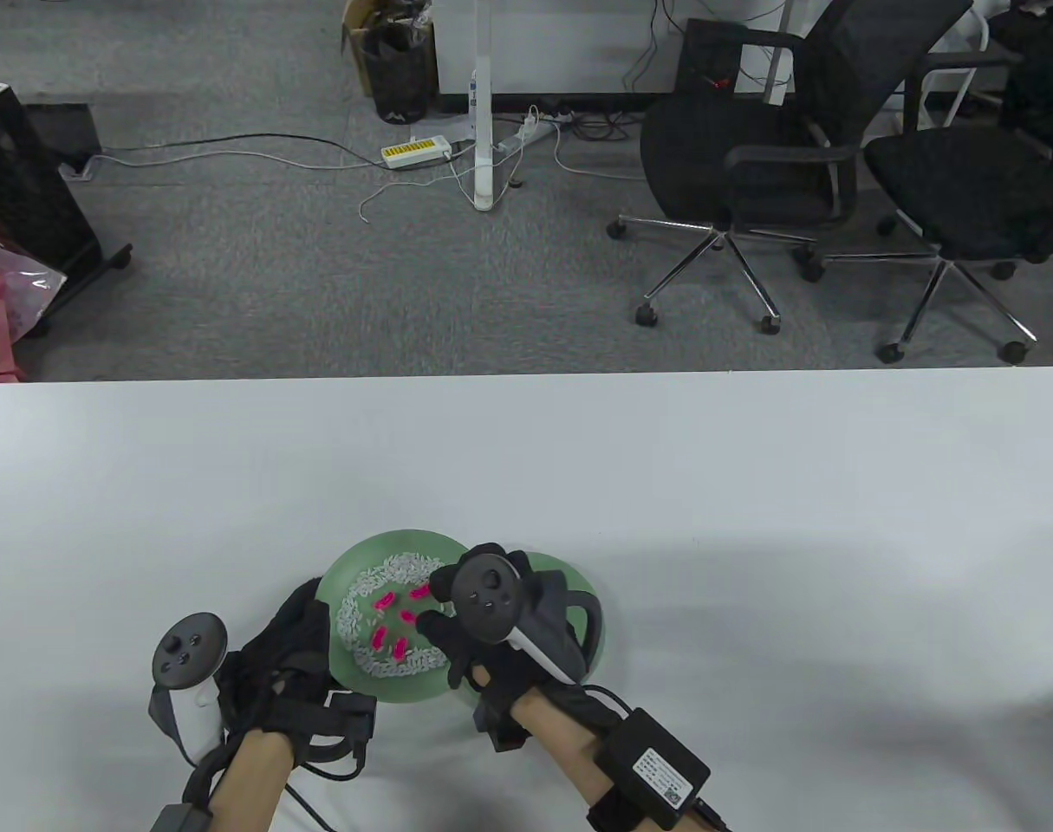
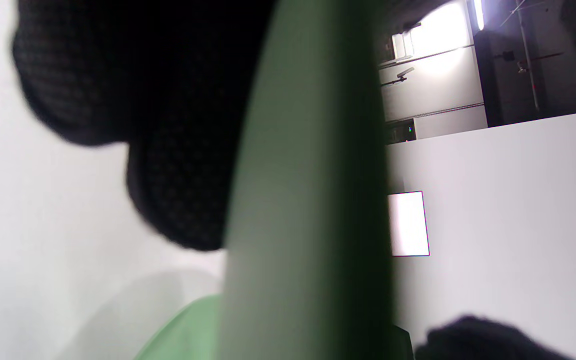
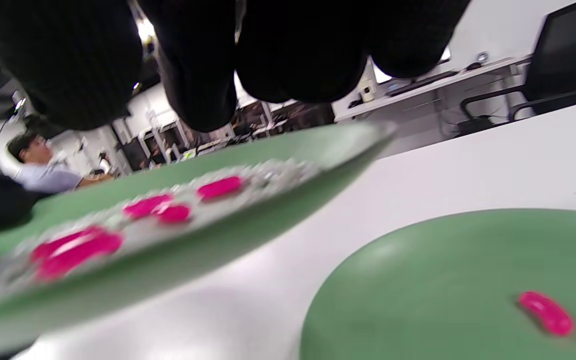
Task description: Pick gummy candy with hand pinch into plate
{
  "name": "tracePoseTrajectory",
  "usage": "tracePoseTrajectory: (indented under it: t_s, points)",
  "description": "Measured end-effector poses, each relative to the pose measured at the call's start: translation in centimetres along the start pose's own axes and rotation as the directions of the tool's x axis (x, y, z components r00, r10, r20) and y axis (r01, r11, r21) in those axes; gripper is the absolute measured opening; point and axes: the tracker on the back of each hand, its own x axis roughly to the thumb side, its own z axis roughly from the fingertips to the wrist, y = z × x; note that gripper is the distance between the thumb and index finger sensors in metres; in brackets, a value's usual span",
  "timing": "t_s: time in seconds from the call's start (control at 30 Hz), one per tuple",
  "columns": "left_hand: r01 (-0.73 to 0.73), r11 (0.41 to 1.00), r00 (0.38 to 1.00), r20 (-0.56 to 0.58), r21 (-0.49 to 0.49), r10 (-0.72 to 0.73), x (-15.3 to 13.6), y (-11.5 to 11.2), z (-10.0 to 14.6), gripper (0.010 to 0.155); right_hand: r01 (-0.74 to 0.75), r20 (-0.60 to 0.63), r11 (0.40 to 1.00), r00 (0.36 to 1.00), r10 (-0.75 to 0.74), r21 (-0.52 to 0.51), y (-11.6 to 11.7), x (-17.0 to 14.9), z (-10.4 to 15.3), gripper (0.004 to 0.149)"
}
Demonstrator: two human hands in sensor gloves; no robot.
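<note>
Left hand (image 1: 296,633) grip curled on the raised edge of a tilted green dish (image 1: 353,572) of white grains and pink gummy candies (image 1: 386,600), right hand (image 1: 457,633) over them, grip state unclear, green plate (image 3: 418,280) on white worktop (image 1: 751,485) holding one gummy (image 3: 545,312)

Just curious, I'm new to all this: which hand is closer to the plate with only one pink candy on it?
The right hand: it hovers over that plate, largely covering it. The left hand holds the far side of the other plate.
</note>
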Motion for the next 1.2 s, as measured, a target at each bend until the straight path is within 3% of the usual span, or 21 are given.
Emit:
tracePoseTrajectory:
  t_s: [0.43, 0.83, 1.03, 1.2]
  points:
    - [0.010, 1.000, 1.000, -0.001, -0.004, -0.010, 0.2, 0.1, 0.2, 0.062, -0.133, 0.065, 0.991, 0.989, 0.132, 0.020, 2.3, 2.4, 0.2, 0.051]
    - [0.016, 1.000, 1.000, 0.000, -0.008, -0.016, 0.1, -0.1, 0.1, 0.061, -0.024, 0.062, 0.998, 0.998, 0.020, 0.061, 2.7, 1.4, -0.1, 0.042]
    - [0.019, 1.000, 1.000, -0.005, -0.002, -0.019, 0.0, 0.0, 0.0, 0.061, 0.059, 0.032, 0.997, 0.998, -0.061, 0.051, 1.8, -0.1, -0.2, 0.039]
    - [0.013, 1.000, 1.000, -0.012, 0.007, -0.013, -0.2, 0.3, -0.1, 0.061, 0.221, -0.088, 0.975, 0.971, -0.221, -0.017, -1.1, -4.5, -1.2, 0.039]
